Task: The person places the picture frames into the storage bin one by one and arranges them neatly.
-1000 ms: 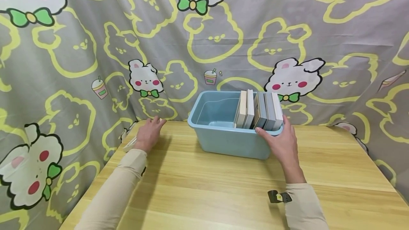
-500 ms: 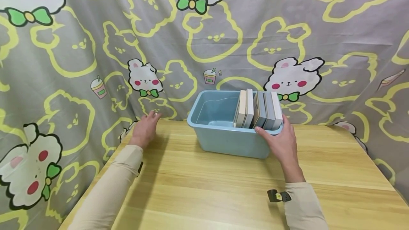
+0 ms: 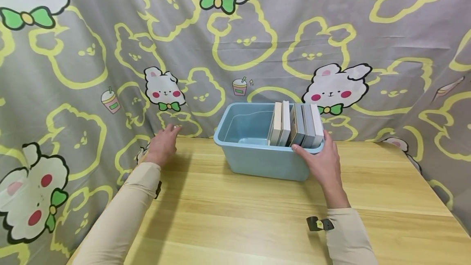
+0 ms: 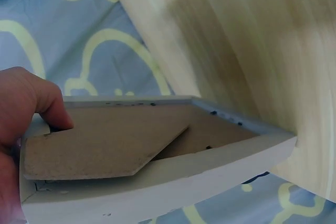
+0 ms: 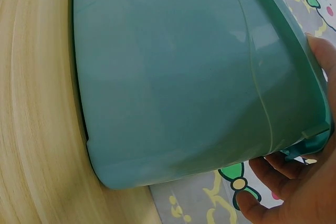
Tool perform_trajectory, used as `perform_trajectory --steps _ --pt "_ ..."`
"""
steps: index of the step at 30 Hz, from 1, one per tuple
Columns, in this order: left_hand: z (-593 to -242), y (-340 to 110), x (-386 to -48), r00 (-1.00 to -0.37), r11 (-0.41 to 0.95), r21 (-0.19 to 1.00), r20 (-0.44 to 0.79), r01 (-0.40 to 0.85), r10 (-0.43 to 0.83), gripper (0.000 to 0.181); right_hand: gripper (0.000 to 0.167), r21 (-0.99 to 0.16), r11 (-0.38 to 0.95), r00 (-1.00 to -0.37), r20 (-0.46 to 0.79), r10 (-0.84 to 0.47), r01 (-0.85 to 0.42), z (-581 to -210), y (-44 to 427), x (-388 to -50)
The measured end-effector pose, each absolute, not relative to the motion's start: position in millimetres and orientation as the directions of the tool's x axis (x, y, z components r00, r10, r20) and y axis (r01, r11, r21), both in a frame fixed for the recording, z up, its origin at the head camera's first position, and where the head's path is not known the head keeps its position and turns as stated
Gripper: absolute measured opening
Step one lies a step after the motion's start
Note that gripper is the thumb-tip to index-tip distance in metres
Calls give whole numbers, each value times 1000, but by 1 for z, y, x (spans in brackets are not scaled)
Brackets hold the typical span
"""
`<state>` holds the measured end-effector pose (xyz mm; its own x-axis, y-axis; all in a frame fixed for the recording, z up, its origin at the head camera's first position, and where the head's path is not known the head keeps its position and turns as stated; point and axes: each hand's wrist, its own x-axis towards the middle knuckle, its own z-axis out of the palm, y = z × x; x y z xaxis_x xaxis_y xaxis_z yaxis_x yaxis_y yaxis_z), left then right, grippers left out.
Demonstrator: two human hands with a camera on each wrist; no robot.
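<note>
In the left wrist view, a white picture frame [image 4: 184,189] shows its brown back and a folding stand flap [image 4: 100,153]. My left hand [image 3: 162,145] grips one end of it, fingertips on the back; one frame corner meets the wooden tabletop. From the head view, that hand is at the table's far left corner and hides most of the frame. My right hand [image 3: 324,162] holds the right end of a light blue plastic bin [image 3: 265,162] by its rim, thumb over the front edge. Several flat pieces resembling picture frames [image 3: 298,128] stand upright in the bin's right half.
The wooden table [image 3: 220,212] meets a grey patterned curtain [image 3: 257,23] at its back and left edges. The bin stands near the back edge, its left half showing bare floor. A dark wrist strap [image 3: 319,224] sits by the right cuff.
My left hand has shifted slightly left and toward the back, and the pale frame edge once visible beneath it is now hidden. The right hand stays at the bin's rim.
</note>
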<state>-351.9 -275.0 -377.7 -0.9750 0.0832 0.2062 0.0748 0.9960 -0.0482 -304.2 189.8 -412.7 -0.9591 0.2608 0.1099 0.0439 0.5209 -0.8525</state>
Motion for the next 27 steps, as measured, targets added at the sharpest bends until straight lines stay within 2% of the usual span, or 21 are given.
perform_trajectory --steps 8,21,27 --pt "-361 -277 -354 -976 995 -38 198 90 96 66 114 -851 524 -958 117 261 38 -413 190 -304" --pt "-324 -272 -346 -983 989 109 162 99 81 63 113 -852 522 -960 114 254 37 -410 189 -304" --pt "-313 -267 -347 -993 986 147 100 82 68 54 114 -851 524 -960 112 257 41 -412 189 -303"
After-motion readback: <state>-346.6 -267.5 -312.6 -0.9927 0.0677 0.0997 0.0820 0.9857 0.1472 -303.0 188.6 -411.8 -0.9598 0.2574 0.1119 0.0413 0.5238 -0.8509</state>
